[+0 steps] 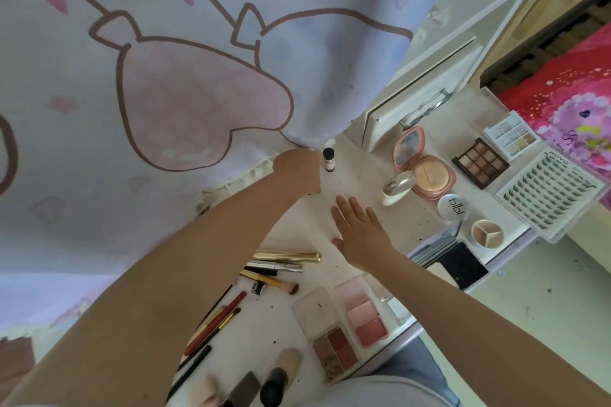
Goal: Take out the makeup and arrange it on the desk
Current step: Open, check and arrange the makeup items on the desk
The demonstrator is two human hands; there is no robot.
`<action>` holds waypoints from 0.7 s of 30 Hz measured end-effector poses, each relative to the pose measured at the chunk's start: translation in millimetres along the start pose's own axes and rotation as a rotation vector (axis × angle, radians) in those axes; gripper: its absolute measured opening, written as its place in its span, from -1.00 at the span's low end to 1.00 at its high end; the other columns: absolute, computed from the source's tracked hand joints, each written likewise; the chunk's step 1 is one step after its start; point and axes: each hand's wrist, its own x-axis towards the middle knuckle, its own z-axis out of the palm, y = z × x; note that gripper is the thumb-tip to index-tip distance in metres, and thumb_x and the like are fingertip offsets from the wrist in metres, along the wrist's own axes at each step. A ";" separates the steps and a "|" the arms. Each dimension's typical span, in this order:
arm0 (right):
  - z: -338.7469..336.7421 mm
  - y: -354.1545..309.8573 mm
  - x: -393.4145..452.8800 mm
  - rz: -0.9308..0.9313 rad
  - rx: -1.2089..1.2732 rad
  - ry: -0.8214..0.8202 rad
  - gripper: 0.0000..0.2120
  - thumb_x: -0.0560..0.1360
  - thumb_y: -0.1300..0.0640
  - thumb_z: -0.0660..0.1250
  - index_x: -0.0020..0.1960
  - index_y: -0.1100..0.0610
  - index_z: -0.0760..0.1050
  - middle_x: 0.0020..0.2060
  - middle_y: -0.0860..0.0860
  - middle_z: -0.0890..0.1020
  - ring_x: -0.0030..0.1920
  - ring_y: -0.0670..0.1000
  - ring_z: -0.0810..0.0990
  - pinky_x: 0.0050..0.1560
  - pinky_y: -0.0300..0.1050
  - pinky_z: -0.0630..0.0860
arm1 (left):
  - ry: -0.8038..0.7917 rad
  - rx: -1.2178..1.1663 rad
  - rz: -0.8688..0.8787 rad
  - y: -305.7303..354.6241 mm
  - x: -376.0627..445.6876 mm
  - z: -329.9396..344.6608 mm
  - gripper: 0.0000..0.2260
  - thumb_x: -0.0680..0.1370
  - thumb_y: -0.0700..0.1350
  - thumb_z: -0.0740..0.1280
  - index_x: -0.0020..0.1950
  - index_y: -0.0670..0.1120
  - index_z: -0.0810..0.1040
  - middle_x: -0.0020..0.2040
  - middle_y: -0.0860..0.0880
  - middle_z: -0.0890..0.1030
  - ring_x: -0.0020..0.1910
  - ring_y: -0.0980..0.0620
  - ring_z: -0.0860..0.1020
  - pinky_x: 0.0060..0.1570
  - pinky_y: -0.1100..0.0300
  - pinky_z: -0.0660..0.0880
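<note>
Makeup already laid out in groups on worktop: brushes in a fan near left, palettes front, compacts and lash tray right, sorted by type. Small bottle stands upright by curtain, just beside left hand; its grip looks clenched, fingers hidden, can't tell. Right hand flat, released, holding nothing, over bare centre, probably steadying.

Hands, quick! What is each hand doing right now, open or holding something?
Left hand: its fingers are hidden at the curtain's edge, so it cannot be told.
Right hand: open, fingers straight, holding nothing.
</note>
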 end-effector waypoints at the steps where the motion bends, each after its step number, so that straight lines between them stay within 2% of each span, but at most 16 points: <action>1: -1.0 -0.6 0.5 0.001 -0.005 -0.002 -0.43 0.61 0.00 -0.03 0.50 0.12 -0.23 0.49 0.03 -0.27 0.50 0.06 -0.27 0.48 0.02 -0.20 | 0.014 -0.024 0.008 -3.4 -1.9 -2.2 -0.83 0.46 -0.10 0.36 -0.26 -0.09 0.42 -0.26 0.03 0.47 0.01 -0.05 0.55 -0.17 0.19 0.39; 3: -2.4 -1.8 0.8 0.006 -0.013 -0.010 -0.43 0.62 0.00 -0.03 0.50 0.12 -0.23 0.49 0.03 -0.27 0.50 0.06 -0.27 0.48 0.02 -0.19 | 0.066 -0.100 0.005 -14.7 -7.7 -3.5 -0.77 0.44 -0.09 0.36 -0.33 -0.07 0.35 -0.33 0.03 0.37 -0.05 -0.08 0.53 -0.21 0.21 0.34; 4: -2.6 -2.4 1.0 0.010 -0.018 -0.014 -0.43 0.62 0.00 -0.03 0.50 0.12 -0.23 0.49 0.03 -0.27 0.50 0.06 -0.27 0.48 0.02 -0.19 | 0.088 -0.138 -0.009 -21.5 -13.0 -2.8 -0.85 0.44 -0.09 0.35 -0.23 -0.09 0.42 -0.26 0.01 0.41 -0.03 -0.10 0.51 -0.19 0.20 0.33; 5: -2.5 -3.1 1.0 0.013 -0.024 -0.016 -0.43 0.62 0.00 -0.03 0.50 0.12 -0.23 0.49 0.03 -0.27 0.50 0.06 -0.27 0.48 0.02 -0.19 | 0.095 -0.148 -0.032 -30.0 -18.0 -0.5 -0.85 0.46 -0.09 0.34 -0.05 -0.13 0.48 -0.14 -0.04 0.46 0.03 -0.10 0.50 -0.16 0.19 0.33; 6: -2.3 -3.9 0.8 0.017 -0.030 -0.018 -0.43 0.61 0.00 -0.03 0.50 0.12 -0.23 0.49 0.03 -0.27 0.50 0.06 -0.26 0.48 0.02 -0.19 | 0.077 -0.127 -0.066 -39.8 -23.5 4.3 -0.74 0.47 -0.09 0.33 0.12 -0.15 0.47 0.00 -0.07 0.49 0.10 -0.09 0.49 -0.13 0.17 0.35; 7: -2.4 -4.8 0.9 0.020 -0.035 -0.020 -0.43 0.61 0.00 -0.03 0.50 0.13 -0.23 0.49 0.03 -0.27 0.50 0.06 -0.26 0.48 0.02 -0.18 | 0.039 -0.102 -0.099 -50.8 -29.6 12.9 -0.67 0.48 -0.10 0.32 0.21 -0.15 0.45 0.10 -0.08 0.51 0.14 -0.08 0.49 -0.10 0.17 0.37; 8: -2.6 -5.5 1.0 0.022 -0.040 -0.022 -0.43 0.61 0.00 -0.03 0.50 0.13 -0.23 0.49 0.03 -0.27 0.50 0.07 -0.26 0.48 0.03 -0.18 | -0.009 -0.077 -0.124 -61.9 -35.6 23.6 -0.68 0.48 -0.12 0.31 0.22 -0.16 0.45 0.12 -0.08 0.52 0.13 -0.08 0.50 -0.09 0.16 0.39; 10: -2.9 -6.7 0.8 0.026 -0.045 -0.026 -0.43 0.62 0.01 -0.03 0.50 0.13 -0.23 0.49 0.04 -0.27 0.50 0.07 -0.25 0.48 0.03 -0.17 | -0.117 -0.054 -0.176 -82.9 -46.9 49.6 -0.78 0.49 -0.14 0.28 0.11 -0.17 0.49 0.02 -0.08 0.55 0.03 -0.07 0.52 -0.13 0.16 0.42; 12: -2.7 -6.8 -0.2 0.032 -0.045 -0.034 -0.43 0.62 0.01 -0.03 0.50 0.13 -0.22 0.49 0.03 -0.27 0.50 0.07 -0.25 0.48 0.02 -0.17 | -0.161 -0.068 -0.207 -96.2 -57.2 73.6 -0.80 0.53 -0.10 0.25 0.08 -0.18 0.51 -0.01 -0.08 0.56 0.00 -0.06 0.53 -0.11 0.17 0.44; 17: -2.4 -7.0 -2.3 0.048 -0.072 -0.061 -0.43 0.62 0.00 -0.04 0.50 0.14 -0.25 0.49 0.04 -0.28 0.50 0.07 -0.26 0.48 0.01 -0.17 | 0.020 -0.070 -0.180 -104.1 -69.1 105.5 -0.78 0.58 -0.11 0.20 0.18 -0.10 0.51 0.13 -0.10 0.53 0.12 -0.07 0.50 0.03 0.12 0.48; 19: -3.0 -7.5 -3.7 0.050 -0.084 -0.066 -0.42 0.62 0.01 -0.03 0.50 0.15 -0.24 0.49 0.06 -0.28 0.50 0.08 -0.25 0.48 0.02 -0.16 | 0.043 -0.103 -0.176 -102.2 -72.8 106.5 -0.75 0.59 -0.07 0.17 0.20 -0.13 0.47 0.16 -0.13 0.49 0.13 -0.09 0.48 0.04 0.10 0.45; 21: -6.7 -8.2 -5.6 0.050 -0.092 -0.086 -0.41 0.61 0.01 0.00 0.50 0.15 -0.23 0.49 0.06 -0.26 0.50 0.08 -0.23 0.48 0.01 -0.13 | 0.076 -0.236 -0.159 -96.7 -79.0 101.8 -0.73 0.59 -0.08 0.16 0.21 -0.21 0.40 0.17 -0.17 0.44 0.09 -0.11 0.47 0.03 0.11 0.41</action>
